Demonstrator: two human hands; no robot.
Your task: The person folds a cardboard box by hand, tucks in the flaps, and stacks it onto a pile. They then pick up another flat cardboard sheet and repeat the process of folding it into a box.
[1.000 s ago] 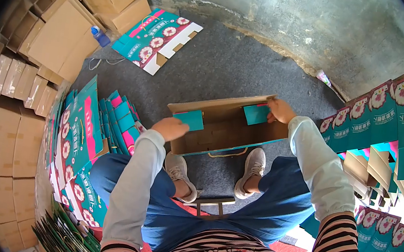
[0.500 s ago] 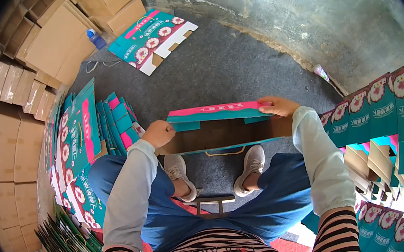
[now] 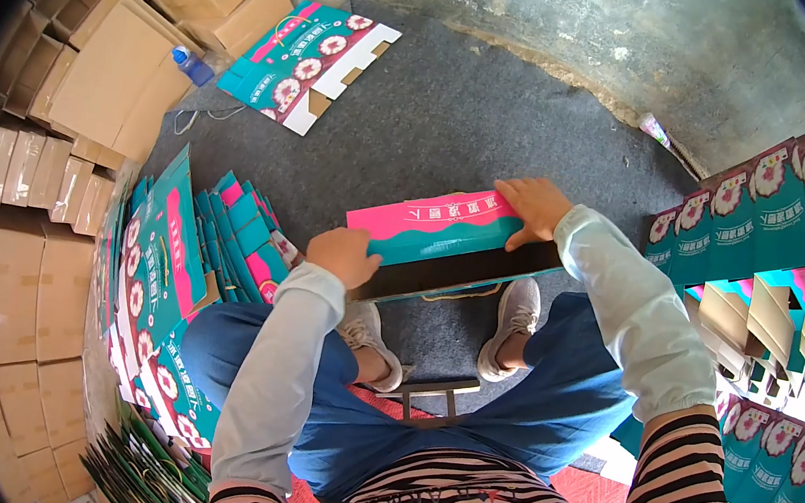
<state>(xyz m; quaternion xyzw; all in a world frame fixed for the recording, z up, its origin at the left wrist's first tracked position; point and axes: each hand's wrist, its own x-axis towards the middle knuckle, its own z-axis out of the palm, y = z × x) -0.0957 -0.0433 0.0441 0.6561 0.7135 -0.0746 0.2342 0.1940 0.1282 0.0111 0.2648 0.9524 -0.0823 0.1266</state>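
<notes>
A teal and pink cardboard gift box (image 3: 446, 225) stands between my knees, its brown inside showing through the gap on the near side. The long printed flap along its far side leans inward over the opening. My left hand (image 3: 345, 257) is closed on the box's left end, fingers curled at the flap's corner. At the other end my right hand (image 3: 533, 210) grips the flap's right corner, fingers over the top and thumb below. A yellow cord handle (image 3: 463, 294) hangs on the near wall. The box's bottom is hidden.
Folded printed cartons (image 3: 159, 272) lean in a stack at my left. One flat carton (image 3: 310, 64) lies on the grey floor ahead, near a blue bottle (image 3: 192, 66). Brown boxes (image 3: 11, 289) line the left side; assembled teal boxes (image 3: 766, 236) are stacked at the right.
The far flap has tipped inward toward me, so more of its printed face shows and less of the inside. Both hands have moved along with its corners.
</notes>
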